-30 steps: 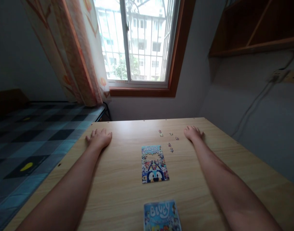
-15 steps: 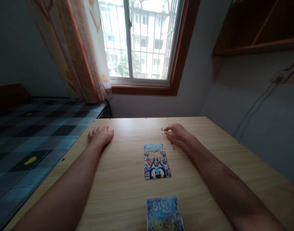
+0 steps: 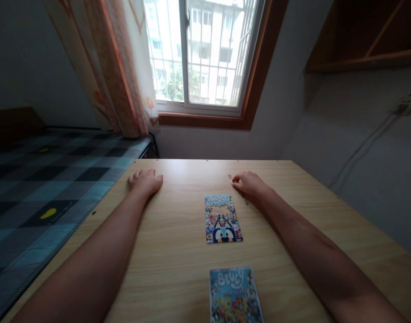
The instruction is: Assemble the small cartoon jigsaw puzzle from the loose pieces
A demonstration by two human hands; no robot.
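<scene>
- We see the puzzle [image 3: 223, 220] lying flat near the middle of the table [image 3: 178, 251], between our two forearms, with a jagged gap in its upper half where bare wood shows.
- Our left hand [image 3: 145, 181] rests palm down by the table's far left corner, fingers spread wide, well apart from the puzzle and holding nothing that we can see.
- Our right hand [image 3: 237, 181] is beyond the puzzle and a little to its right, thumb and forefinger drawn narrow beside small loose pieces [image 3: 229, 176]; we cannot tell whether a piece is pinched between them.
- We see another loose piece [image 3: 246, 202] below that hand, just right of the puzzle's top corner.
- The box [image 3: 235, 294], marked "Bluey", lies nearer us than the puzzle, its near end cut off by the view.
- To our left is a bed [image 3: 64, 179] with a checked sheet; ahead are a barred window [image 3: 212, 58] and a curtain [image 3: 107, 67].
</scene>
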